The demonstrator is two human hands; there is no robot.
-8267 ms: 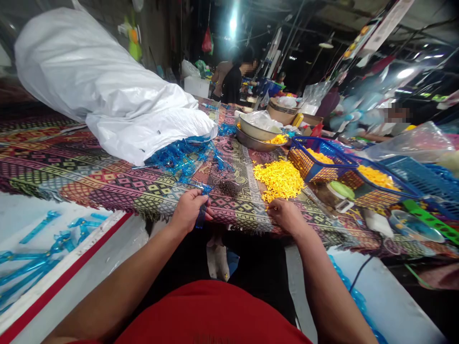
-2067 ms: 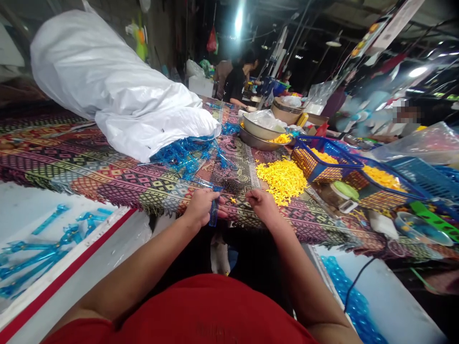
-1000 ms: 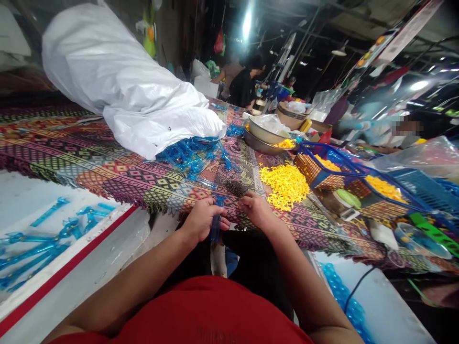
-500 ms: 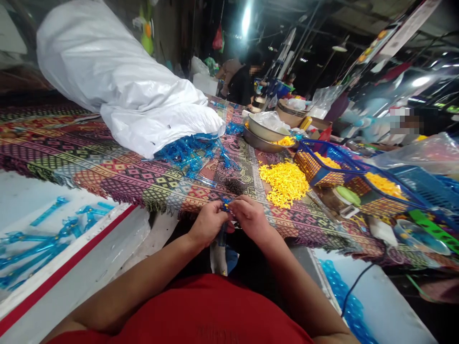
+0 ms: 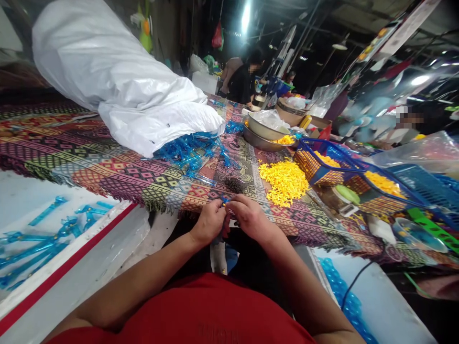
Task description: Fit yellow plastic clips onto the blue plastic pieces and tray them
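Fingers of my left hand (image 5: pixel 209 223) are closed round a small blue plastic piece (image 5: pixel 224 201) with a bit of yellow on it, at the cloth-covered table's near edge. My right hand (image 5: pixel 248 216) is pinched against the top of that piece from the other side; its fingertips are partly hidden, so I cannot tell what else they hold. Just beyond the hands lies a small heap of dark beads (image 5: pixel 234 183). To the right is a loose pile of small yellow plastic parts (image 5: pixel 284 182). Blue translucent plastic pieces (image 5: pixel 190 154) spill from a white sack (image 5: pixel 143 95).
Blue baskets (image 5: pixel 324 172) with yellow parts stand at right, near stacked metal bowls (image 5: pixel 267 128). A white foam box (image 5: pixel 107 248) at lower left holds long blue pieces; another at lower right holds blue pieces (image 5: pixel 346 296). A person (image 5: pixel 239 83) sits at the far end.
My right fingers have shifted slightly left over the top of the blue piece. The blue length that showed below my hands is now mostly hidden.
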